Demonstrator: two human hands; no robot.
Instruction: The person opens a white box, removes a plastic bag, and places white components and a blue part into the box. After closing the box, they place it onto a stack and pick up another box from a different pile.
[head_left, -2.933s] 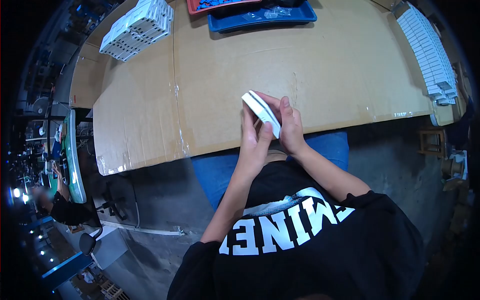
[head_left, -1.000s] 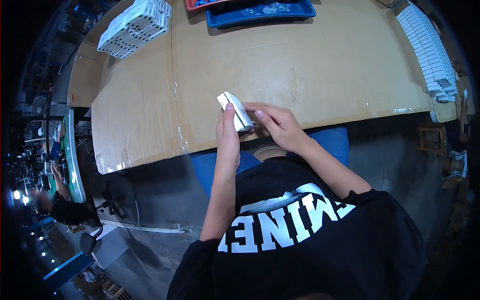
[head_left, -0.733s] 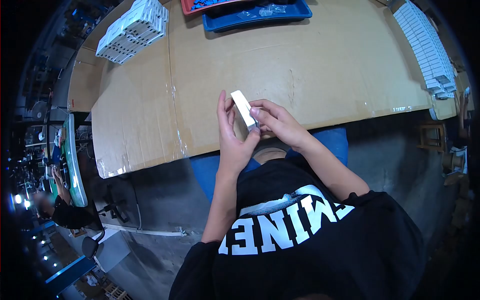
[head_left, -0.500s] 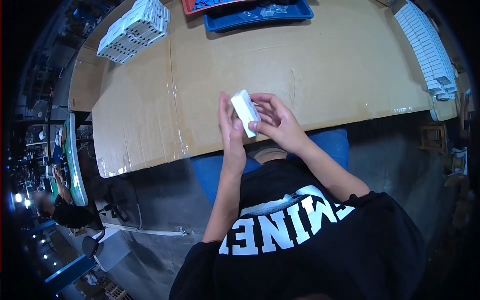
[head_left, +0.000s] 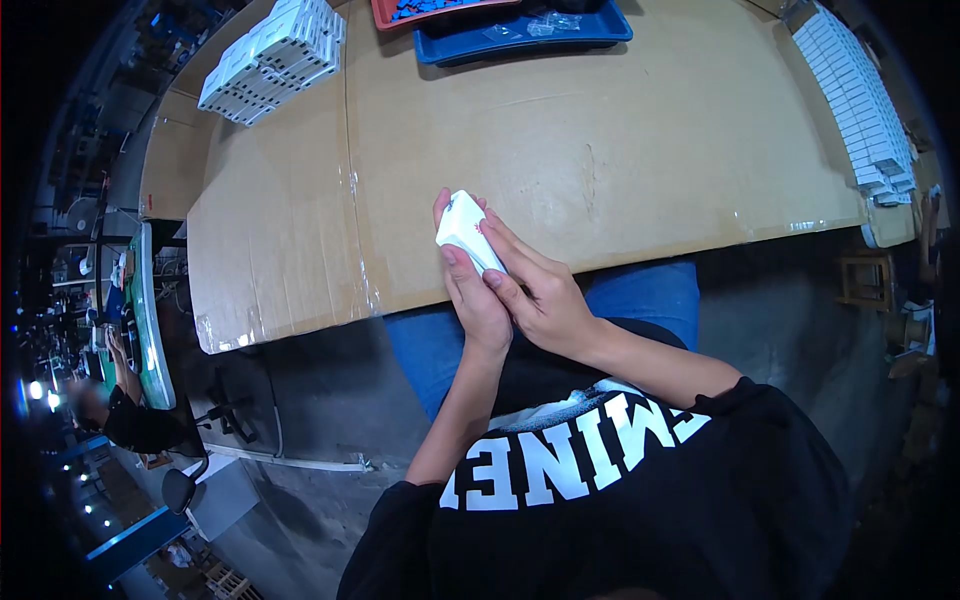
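A small white box-shaped piece (head_left: 463,226) with a small red mark on one face is held between my two hands, over the near edge of the cardboard-covered table (head_left: 480,130). My left hand (head_left: 478,300) grips it from the left and below, thumb on its near face. From the right, my right hand (head_left: 540,295) closes on the same piece, its fingers laid along the side and its thumb at the lower end. The fingers hide part of the piece's underside and lower end.
Stacked white parts (head_left: 275,62) stand at the back left. A blue tray (head_left: 525,47) with clear pieces and a red tray (head_left: 440,14) with blue pieces lie at the back. Rows of white boxes (head_left: 855,105) line the right edge. Another person (head_left: 135,420) sits far left.
The white piece has been turned so that a face with a red mark shows. My right hand has moved down and its fingers now lie flatter along the piece.
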